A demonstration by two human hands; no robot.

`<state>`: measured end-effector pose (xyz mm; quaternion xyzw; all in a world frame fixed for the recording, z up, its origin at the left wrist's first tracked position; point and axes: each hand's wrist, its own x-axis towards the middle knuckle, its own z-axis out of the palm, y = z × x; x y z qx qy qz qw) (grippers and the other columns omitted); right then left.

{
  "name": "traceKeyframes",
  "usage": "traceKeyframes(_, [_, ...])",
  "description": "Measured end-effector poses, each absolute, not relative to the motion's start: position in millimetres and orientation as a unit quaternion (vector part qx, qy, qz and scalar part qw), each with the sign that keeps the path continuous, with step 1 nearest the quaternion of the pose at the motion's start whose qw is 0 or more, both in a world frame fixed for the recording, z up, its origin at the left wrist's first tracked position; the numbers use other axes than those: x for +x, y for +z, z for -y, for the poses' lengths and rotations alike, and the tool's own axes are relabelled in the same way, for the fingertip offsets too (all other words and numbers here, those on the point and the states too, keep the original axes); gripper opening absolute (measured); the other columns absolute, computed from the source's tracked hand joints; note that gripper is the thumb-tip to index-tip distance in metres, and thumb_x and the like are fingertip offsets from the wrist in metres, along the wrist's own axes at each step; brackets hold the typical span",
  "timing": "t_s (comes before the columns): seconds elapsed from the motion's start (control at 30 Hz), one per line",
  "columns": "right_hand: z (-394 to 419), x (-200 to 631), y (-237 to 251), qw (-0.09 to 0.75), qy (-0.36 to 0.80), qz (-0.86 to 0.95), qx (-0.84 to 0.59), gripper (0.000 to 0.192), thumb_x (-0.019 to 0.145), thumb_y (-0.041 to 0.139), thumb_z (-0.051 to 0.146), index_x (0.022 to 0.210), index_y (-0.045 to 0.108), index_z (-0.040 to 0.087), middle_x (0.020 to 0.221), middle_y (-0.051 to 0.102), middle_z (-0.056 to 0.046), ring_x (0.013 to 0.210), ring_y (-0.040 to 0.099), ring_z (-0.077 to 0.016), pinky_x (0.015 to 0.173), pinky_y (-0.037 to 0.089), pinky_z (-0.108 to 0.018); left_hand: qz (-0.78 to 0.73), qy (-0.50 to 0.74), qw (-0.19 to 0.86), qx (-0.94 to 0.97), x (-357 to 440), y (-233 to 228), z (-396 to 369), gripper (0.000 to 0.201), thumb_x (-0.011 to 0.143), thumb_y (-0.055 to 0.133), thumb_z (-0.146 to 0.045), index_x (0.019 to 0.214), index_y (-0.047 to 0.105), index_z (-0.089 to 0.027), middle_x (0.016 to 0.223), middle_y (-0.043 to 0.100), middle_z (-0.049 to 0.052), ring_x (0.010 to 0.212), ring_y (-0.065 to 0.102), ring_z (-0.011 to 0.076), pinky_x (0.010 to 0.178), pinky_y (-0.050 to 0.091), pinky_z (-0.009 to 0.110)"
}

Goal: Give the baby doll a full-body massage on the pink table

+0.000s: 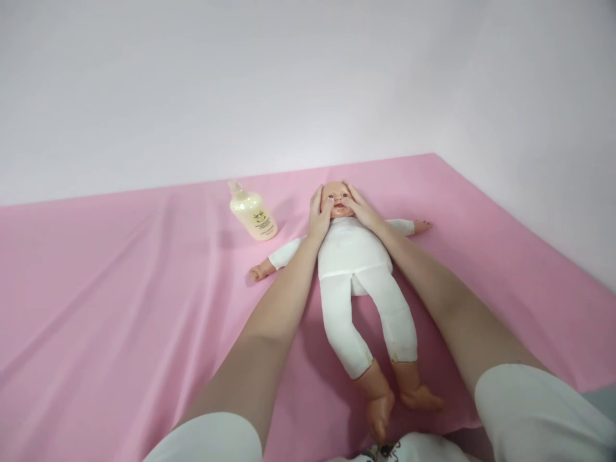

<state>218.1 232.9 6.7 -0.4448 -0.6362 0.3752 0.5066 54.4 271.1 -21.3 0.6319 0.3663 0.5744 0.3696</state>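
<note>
A baby doll (355,250) with a white cloth body lies on its back, its head away from me and its arms spread. My left hand (319,217) cups the left side of its head, the thumb on the cheek beside the nose. Around the other side of the head curves my right hand (362,209), its thumb likewise on the cheek. The fingers of both hands reach up along the temples and are partly hidden. Between the thumbs the doll's eyes and mouth show.
A pump bottle (253,215) of pale yellow liquid stands left of the doll, near its outstretched arm. Under everything spreads a pink cloth (120,289), wrinkled on the left. Its far edge meets a plain white background (289,83).
</note>
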Motion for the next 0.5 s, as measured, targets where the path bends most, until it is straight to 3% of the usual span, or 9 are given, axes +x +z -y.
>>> traceKeyframes(0.1, [-235.2,218.0,10.0,0.514,0.351,0.661,-0.419,0.061,0.09,0.057,0.043,0.147,0.053,0.022,0.168,0.029,0.0,0.159,0.016,-0.0199,0.132,0.008,-0.035,-0.329,0.572,0.333,0.674,50.8,-17.9,-269.1,0.058,0.091,0.062,-0.06,0.138,0.061,-0.026,0.158,0.046,0.009,0.151,0.036,0.0256,0.129,0.019,0.042])
traceKeyframes(0.17, [-236.5,217.5,10.4,0.516,0.346,0.666,-0.413,0.056,0.089,0.056,0.039,0.143,0.057,0.023,0.168,0.03,0.002,0.159,0.015,-0.0191,0.132,0.006,-0.034,-0.325,0.571,0.326,0.68,49.8,-16.3,-268.3,0.055,0.092,0.06,-0.059,0.135,0.063,-0.026,0.158,0.046,0.009,0.151,0.036,0.0255,0.13,0.019,0.043])
traceKeyframes(0.23, [-237.3,216.6,9.5,0.518,0.359,0.656,-0.415,0.061,0.088,0.057,0.037,0.147,0.052,0.025,0.167,0.031,0.002,0.159,0.016,-0.0182,0.132,0.007,-0.035,-0.327,0.574,0.327,0.676,50.4,-16.1,-268.3,0.053,0.092,0.061,-0.058,0.135,0.063,-0.027,0.156,0.048,0.008,0.15,0.038,0.0251,0.129,0.02,0.042])
traceKeyframes(0.4, [-234.8,215.1,6.4,0.511,0.456,0.565,-0.46,0.089,0.087,0.061,0.047,0.163,0.019,0.026,0.169,0.025,0.001,0.157,0.025,-0.0227,0.131,0.019,-0.043,-0.356,0.591,0.371,0.622,56.0,-21.4,-272.1,0.062,0.089,0.064,-0.059,0.141,0.057,-0.024,0.155,0.049,0.01,0.149,0.041,0.026,0.127,0.028,0.041])
traceKeyframes(0.5, [-232.2,215.9,7.3,0.506,0.46,0.557,-0.472,0.092,0.087,0.063,0.052,0.163,0.019,0.026,0.169,0.028,0.0,0.158,0.022,-0.0243,0.132,0.015,-0.045,-0.393,0.576,0.412,0.587,57.0,-23.6,-273.7,0.07,0.088,0.065,-0.061,0.147,0.05,-0.025,0.159,0.044,0.01,0.149,0.041,0.0274,0.125,0.032,0.042])
